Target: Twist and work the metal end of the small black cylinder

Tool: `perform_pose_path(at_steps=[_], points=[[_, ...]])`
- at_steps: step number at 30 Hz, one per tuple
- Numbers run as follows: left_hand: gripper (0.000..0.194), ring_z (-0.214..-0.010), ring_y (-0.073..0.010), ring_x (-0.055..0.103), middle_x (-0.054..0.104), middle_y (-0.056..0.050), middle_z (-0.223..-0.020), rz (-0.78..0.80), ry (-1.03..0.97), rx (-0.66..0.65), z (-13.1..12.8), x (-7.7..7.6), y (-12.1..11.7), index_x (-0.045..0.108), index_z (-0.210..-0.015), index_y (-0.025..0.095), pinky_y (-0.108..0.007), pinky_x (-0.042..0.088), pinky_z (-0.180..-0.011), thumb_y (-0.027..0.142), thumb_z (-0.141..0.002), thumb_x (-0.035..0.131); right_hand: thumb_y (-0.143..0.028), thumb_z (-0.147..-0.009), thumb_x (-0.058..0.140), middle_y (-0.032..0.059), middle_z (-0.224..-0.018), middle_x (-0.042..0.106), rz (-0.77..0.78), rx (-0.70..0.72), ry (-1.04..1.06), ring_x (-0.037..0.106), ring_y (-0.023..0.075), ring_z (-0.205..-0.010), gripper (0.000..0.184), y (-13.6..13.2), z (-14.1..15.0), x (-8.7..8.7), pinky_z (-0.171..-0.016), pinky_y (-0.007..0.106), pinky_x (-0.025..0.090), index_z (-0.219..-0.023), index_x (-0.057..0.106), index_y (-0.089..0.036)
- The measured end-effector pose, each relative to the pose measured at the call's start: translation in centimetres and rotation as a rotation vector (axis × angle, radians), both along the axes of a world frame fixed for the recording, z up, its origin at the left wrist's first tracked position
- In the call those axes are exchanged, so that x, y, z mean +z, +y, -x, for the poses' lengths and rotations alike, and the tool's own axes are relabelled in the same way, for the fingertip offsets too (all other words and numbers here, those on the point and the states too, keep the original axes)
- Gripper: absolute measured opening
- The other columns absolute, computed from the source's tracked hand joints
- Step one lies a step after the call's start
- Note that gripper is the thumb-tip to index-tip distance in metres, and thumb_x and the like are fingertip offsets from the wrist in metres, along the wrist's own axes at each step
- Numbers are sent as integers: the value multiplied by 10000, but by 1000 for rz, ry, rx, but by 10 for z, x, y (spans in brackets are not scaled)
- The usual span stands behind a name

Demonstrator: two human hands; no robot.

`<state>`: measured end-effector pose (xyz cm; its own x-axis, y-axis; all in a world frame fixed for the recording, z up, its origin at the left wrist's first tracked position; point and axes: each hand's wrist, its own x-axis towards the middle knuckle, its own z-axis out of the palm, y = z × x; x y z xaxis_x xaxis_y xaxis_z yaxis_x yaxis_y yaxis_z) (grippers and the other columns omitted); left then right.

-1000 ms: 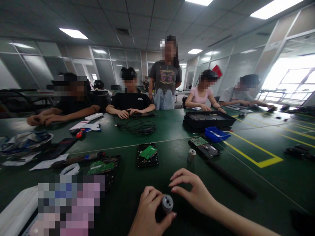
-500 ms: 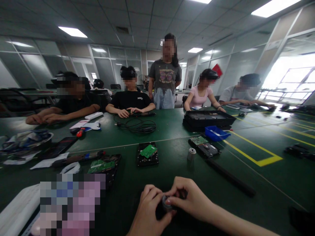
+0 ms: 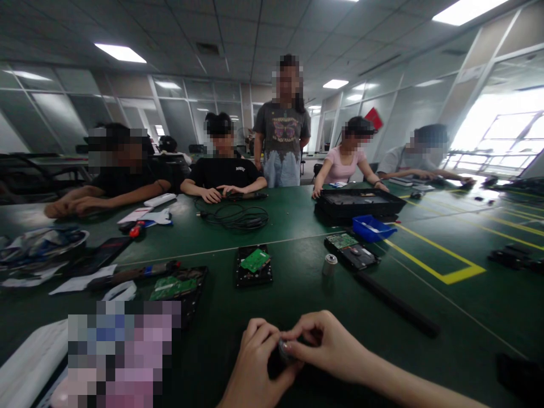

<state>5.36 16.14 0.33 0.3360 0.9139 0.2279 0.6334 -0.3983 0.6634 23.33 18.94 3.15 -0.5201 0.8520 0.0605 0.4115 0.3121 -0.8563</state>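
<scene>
My left hand wraps its thumb and fingers around the side of a small cylindrical metal motor, low at the front of the table. The thumb and index finger of my right hand are closed in a pinch over the motor's top end, covering most of it. Whether anything else sits between those fingertips is hidden. A second, similar motor stands upright beyond my right hand. Farther off to the left lies a hard drive with a loose green circuit board on top.
Another hard drive, a blue bin and a black bar lie to the right. Leftward are an electric screwdriver, a hard drive with a green board and a white roll. Several people sit opposite; one stands.
My right hand has come left and down onto the motor's top, its fingers closing there. The left hand keeps its hold on the motor. Opposite, a person's hand has shifted beside the black tray.
</scene>
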Motion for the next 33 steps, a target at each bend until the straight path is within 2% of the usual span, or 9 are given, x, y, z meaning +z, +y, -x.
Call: perform_pose_path(at_steps=[5,9,13,15,18,22,25,29,33], points=[[187,-967,-270,509,635,-68,-928,-12,-9,4,0,-1,-1,690,-940,206,-417,469,-831,204,-753,691,-360,-812,694,-45,-591,452,-64,-21,35,401,97,-551,182,0,1,7,-508,224,299,-904,778,-227],[213,-968,-278,519,638,-75,-942,13,-10,37,0,1,-2,696,-936,201,-421,467,-844,259,-733,731,-394,-795,720,-40,-614,450,-105,-24,60,428,105,-576,198,18,-15,11,-528,226,325,-876,781,-225],[254,-993,-289,514,641,-81,-969,46,13,36,1,4,-2,700,-975,202,-434,456,-863,296,-741,732,-447,-775,730,-20,-680,479,-189,16,-21,480,127,-643,239,46,-42,-1,-574,237,362,-882,786,-241],[262,-998,-288,513,640,-83,-976,58,17,33,1,5,-1,698,-988,201,-435,452,-870,303,-748,727,-464,-763,736,-14,-714,503,-226,57,-110,515,144,-697,238,55,-53,-11,-667,266,400,-886,785,-267],[262,-998,-287,514,639,-83,-974,65,15,33,1,6,-1,696,-984,196,-432,451,-871,304,-747,728,-490,-757,732,-6,-756,549,-267,92,-239,549,172,-771,235,62,-61,-22,-819,338,392,-894,781,-306],[256,-994,-284,516,636,-82,-972,59,13,39,0,8,-1,694,-977,198,-427,451,-871,300,-745,731,-498,-775,713,2,-768,584,-270,85,-273,563,191,-810,229,61,-62,-25,-875,373,376,-886,779,-309],[252,-992,-282,517,631,-81,-977,60,10,41,0,7,-2,692,-977,202,-424,453,-868,302,-749,729,-466,-794,705,4,-720,592,-245,44,-208,554,175,-738,217,56,-56,-22,-795,336,418,-862,782,-275],[238,-990,-279,508,626,-75,-967,45,-3,33,1,1,0,686,-954,193,-421,451,-860,304,-749,734,-440,-820,682,31,-769,648,-118,-87,52,567,152,-684,255,35,-33,-11,-608,247,433,-895,776,-214],[195,-986,-267,494,623,-59,-947,-2,-30,8,2,-4,-1,682,-940,203,-408,445,-857,265,-760,728,-382,-801,715,20,-701,662,-77,-23,82,551,124,-623,199,11,-6,-1,-550,216,392,-863,785,-207]])
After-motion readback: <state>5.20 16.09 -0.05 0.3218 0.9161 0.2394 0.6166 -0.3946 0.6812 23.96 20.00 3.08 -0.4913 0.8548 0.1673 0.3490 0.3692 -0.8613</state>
